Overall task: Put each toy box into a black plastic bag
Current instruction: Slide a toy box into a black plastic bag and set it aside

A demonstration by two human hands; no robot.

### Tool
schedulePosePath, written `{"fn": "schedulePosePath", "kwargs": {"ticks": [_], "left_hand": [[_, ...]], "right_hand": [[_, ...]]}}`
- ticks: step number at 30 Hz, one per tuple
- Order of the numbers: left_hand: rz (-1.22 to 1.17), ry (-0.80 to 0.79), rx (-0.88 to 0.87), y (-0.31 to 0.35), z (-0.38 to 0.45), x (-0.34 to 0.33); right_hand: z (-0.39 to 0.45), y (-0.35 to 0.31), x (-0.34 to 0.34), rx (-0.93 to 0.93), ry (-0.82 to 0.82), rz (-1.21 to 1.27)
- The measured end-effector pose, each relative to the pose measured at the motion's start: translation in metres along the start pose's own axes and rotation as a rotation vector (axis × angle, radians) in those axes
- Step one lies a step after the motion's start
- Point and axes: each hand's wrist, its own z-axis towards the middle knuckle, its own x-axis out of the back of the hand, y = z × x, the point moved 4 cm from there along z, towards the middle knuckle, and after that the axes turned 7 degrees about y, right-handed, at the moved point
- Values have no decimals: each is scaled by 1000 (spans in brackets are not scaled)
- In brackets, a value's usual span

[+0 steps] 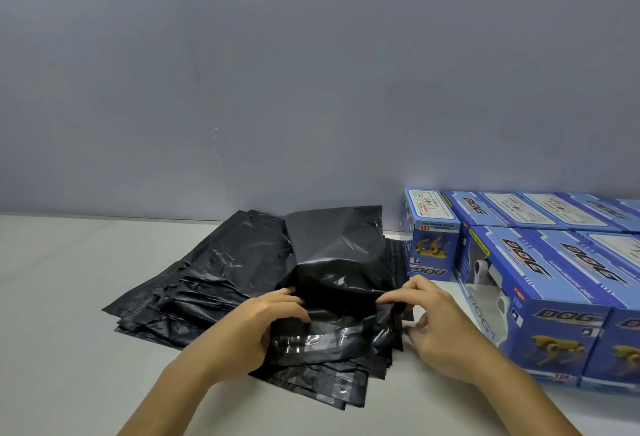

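A pile of flat black plastic bags (214, 283) lies on the white table. On top of it sits a bulging black bag (339, 255) with something inside, its mouth toward me. My left hand (263, 324) grips the left side of that mouth. My right hand (429, 317) pinches the right corner of the mouth between thumb and fingers. Several blue toy boxes (540, 300) printed "DOG" stand to the right, just beside my right hand.
The white table (62, 297) stretches open to the left of the bags. A grey wall (242, 89) rises right behind the table. One small blue box (433, 238) stands upright at the back, close to the bag's far right edge.
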Motion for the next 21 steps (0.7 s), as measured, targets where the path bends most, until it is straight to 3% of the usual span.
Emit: {"fn": "schedulePosePath", "kwargs": {"ticks": [3, 10, 17, 21], "left_hand": [[-10, 25, 6, 1, 2, 0], [-283, 233, 86, 3, 3, 14], [-579, 535, 141, 4, 2, 29], [-673, 652, 213, -3, 2, 30]], "right_hand": [[1, -2, 0, 22, 6, 25], [3, -3, 3, 29, 5, -73], [2, -6, 10, -83, 54, 129], [2, -12, 15, -59, 112, 173]]}}
